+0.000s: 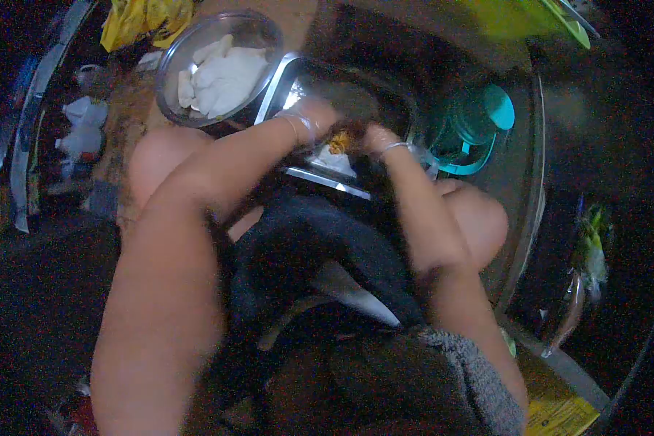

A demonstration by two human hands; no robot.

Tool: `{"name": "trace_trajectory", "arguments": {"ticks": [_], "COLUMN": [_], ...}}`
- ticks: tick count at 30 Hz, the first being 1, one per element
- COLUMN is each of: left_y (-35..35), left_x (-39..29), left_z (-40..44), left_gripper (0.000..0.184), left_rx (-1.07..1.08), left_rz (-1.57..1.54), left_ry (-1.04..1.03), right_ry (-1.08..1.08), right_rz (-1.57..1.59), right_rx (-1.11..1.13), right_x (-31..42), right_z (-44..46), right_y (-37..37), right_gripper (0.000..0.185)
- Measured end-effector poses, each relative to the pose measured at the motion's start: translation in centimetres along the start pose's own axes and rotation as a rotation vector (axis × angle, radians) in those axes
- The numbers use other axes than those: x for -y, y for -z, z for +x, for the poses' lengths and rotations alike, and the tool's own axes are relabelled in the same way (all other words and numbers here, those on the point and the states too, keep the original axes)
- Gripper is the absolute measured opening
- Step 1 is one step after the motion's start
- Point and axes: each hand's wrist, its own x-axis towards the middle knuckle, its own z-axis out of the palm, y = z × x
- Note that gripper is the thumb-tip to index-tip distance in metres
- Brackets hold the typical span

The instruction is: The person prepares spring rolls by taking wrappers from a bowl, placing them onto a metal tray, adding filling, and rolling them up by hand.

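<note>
My left hand (311,120), in a clear plastic glove, reaches over a shiny metal tray (269,94) between my knees. My right hand (380,139), gloved the same way, is at the tray's right side. Shadow and motion blur hide the fingers of both hands, so I cannot tell what they hold. Between the hands is an orange-brown crumbly food (338,142). Just below it in the tray lies a white flat piece (333,161), too dim to name surely.
A metal bowl (168,94) with white, dough-like pieces (229,78) stands at the upper left. A teal container (479,120) with a handle is right of the tray. A yellow bag (145,22) lies at the back left, and greens (594,243) at the far right.
</note>
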Motion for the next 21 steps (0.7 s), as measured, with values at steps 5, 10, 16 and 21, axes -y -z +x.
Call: {"name": "trace_trajectory", "arguments": {"ticks": [5, 10, 16, 21], "left_y": [3.7, 2.0, 4.4, 4.7], "left_x": [-3.8, -4.4, -3.8, -1.3], "left_z": [-1.7, -1.9, -1.8, -1.3], "left_gripper": [0.026, 0.025, 0.028, 0.027], "left_rx": [0.129, 0.103, 0.214, 0.244], "left_rz": [0.078, 0.066, 0.032, -0.007], "left_ry": [0.162, 0.233, 0.183, 0.123], "right_ry": [0.018, -0.046, 0.149, 0.146], "right_rz": [-0.109, -0.014, -0.044, -0.165], "right_rx": [0.016, -0.014, -0.107, -0.174], "right_x": [-2.0, 2.4, 1.0, 0.4], "right_z": [2.0, -0.9, -0.5, -0.2], "right_y": [-0.9, -0.7, -1.2, -0.1], "right_gripper": [0.063, 0.060, 0.044, 0.046]}}
